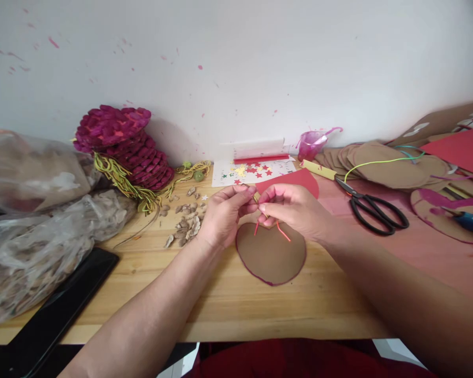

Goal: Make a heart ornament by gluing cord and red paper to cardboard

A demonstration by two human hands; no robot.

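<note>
My left hand [225, 214] and my right hand [290, 209] meet above the table, thumbs and fingers pinched together. Between the fingertips shows a small yellowish piece [256, 197], partly covered, so its kind is unclear; both hands grip it. Below the fingers two ends of an orange-red cord [284, 232] hang down; how they join the piece is hidden. Directly beneath lies a heart-shaped cardboard piece [271, 258] with a purple edge, its top notch partly behind my fingers. A red paper piece [299, 182] lies just behind my right hand.
Nutshell-like pieces [187, 223] lie left of my hands. Further left are a stack of magenta petalled pieces [120, 139], plastic bags [63, 247] and a black phone-like slab [65, 310]. Right are black-handled scissors [374, 210], cardboard shapes [394, 164] and a purple-stained cup [312, 144].
</note>
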